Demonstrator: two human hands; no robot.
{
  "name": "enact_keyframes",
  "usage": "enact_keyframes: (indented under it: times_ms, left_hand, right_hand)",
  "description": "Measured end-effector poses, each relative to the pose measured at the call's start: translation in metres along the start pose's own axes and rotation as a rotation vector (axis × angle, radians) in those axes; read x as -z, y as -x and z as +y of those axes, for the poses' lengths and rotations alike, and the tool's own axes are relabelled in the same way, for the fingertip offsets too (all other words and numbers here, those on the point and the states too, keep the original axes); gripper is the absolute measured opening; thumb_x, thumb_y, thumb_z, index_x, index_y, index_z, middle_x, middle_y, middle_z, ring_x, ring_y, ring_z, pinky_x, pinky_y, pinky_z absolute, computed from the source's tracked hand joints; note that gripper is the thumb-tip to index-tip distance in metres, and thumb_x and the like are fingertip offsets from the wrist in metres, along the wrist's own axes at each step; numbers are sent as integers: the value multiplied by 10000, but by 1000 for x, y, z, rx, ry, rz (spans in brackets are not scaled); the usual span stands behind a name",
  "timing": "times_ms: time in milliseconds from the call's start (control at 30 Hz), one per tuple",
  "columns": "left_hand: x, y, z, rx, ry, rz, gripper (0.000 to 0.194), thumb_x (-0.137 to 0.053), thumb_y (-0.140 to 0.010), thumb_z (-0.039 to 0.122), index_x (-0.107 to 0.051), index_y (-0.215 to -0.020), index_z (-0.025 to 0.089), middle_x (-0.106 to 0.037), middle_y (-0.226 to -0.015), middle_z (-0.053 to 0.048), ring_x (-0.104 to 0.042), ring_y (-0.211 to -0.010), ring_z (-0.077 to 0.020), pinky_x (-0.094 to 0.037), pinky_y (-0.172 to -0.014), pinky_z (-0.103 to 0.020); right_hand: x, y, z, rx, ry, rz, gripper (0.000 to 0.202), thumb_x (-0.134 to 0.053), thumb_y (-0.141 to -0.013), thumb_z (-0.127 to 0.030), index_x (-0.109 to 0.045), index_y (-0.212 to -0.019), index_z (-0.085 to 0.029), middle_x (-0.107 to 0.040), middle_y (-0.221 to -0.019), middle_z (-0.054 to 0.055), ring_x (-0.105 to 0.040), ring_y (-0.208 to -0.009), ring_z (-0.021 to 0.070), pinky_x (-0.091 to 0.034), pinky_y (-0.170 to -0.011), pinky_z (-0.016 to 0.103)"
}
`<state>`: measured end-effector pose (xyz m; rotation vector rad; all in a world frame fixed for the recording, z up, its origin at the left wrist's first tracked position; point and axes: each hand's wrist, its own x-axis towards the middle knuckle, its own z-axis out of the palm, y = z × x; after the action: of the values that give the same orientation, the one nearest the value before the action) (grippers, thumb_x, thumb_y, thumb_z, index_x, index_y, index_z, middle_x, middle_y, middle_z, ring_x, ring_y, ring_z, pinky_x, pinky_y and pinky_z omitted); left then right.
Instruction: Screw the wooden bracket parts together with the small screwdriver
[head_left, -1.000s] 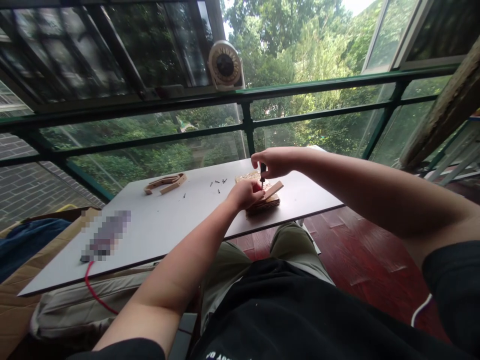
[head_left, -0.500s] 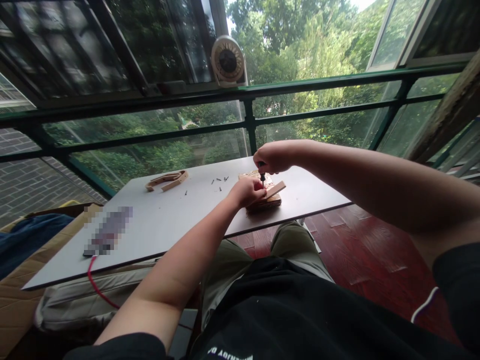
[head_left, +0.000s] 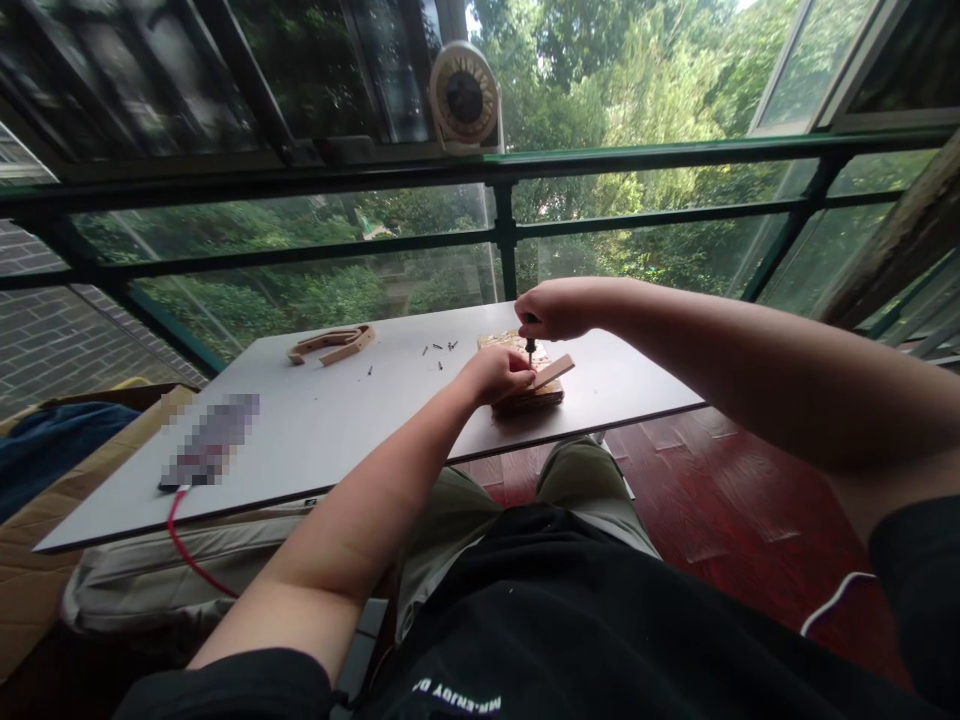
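My right hand (head_left: 553, 308) is closed tight around the black handle of a screwdriver (head_left: 531, 347), its shaft standing roughly upright. Just below and left of that grip, my left hand (head_left: 496, 376) has its fingers drawn narrow on a wooden strip (head_left: 556, 371), whose bare end pokes out to the right. Beneath both hands lies a rough-topped block (head_left: 551, 398), resting on the white table (head_left: 337, 420). I judge the step in hand to be turning the driver at the strip; the tip is hidden by my fingertips, so I cannot tell whether it meets a screw. The next move calls for downward pressure, a straight shaft and a firm left pinch. Left of my grip lie loose screws (head_left: 440, 366), and beyond them, farther left, a curved wooden piece (head_left: 349, 347). Past the table runs a green railing (head_left: 645, 157).
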<state>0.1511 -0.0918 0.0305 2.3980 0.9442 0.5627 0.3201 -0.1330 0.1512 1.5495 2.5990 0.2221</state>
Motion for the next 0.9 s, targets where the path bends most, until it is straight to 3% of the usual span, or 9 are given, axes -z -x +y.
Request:
enact_keyframes:
  times_ms: [133, 267, 367, 533, 733, 900]
  left_hand:
    - [-1, 0, 0, 6, -10, 10, 250, -628, -770, 379, -764, -707, 179, -601, -540, 19, -480, -559, -132, -337, -575, -297]
    - [-1, 1, 1, 2, -28, 11, 236, -623, -772, 361, -762, -710, 180, -613, -553, 14, -499, -585, -142, -342, -582, -296]
    - [0, 1, 2, -23, -36, 4, 221, -623, -771, 339, -754, -690, 180, -617, -558, 9, -513, -599, -146, -343, -582, -297]
    - [0, -1, 0, -49, -56, -6, 220, -628, -774, 340, -779, -718, 191, -669, -607, 1, -557, -627, -155, -360, -601, -297]
    - [-1, -3, 0, -63, -99, -14, 235, -633, -781, 352, -804, -770, 190, -722, -663, -8, -609, -679, -167, -394, -643, -290]
    - [-2, -1, 2, -62, -65, 0, 217, -635, -785, 334, -807, -807, 204, -758, -721, -1, -647, -718, -170, -436, -690, -283]
  right_hand:
    - [-3, 4, -1, 96, -52, 8, 388, -623, -810, -222, -650, -1194, -172, -717, -922, 61, -520, -657, 132, -312, -582, 273]
    - [1, 6, -1, 122, -56, 12, 320, -616, -780, -144, -686, -1091, -175, -705, -882, 57, -506, -656, 125, -306, -588, 278]
    - [3, 4, -1, 114, -45, -4, 219, -626, -798, -188, -701, -1002, -163, -703, -875, 58, -506, -663, 127, -316, -594, 277]
    - [4, 0, -4, 78, -16, -38, 226, -632, -830, -272, -717, -1007, -161, -714, -877, 63, -522, -670, 143, -335, -599, 284]
    - [5, 1, -13, 10, 52, -41, 327, -595, -887, -397, -743, -1039, -146, -735, -872, 90, -551, -664, 167, -338, -585, 303]
    - [12, 0, -22, -63, 153, -117, 440, -542, -930, -463, -766, -1029, -98, -752, -889, 137, -597, -692, 195, -352, -594, 316]
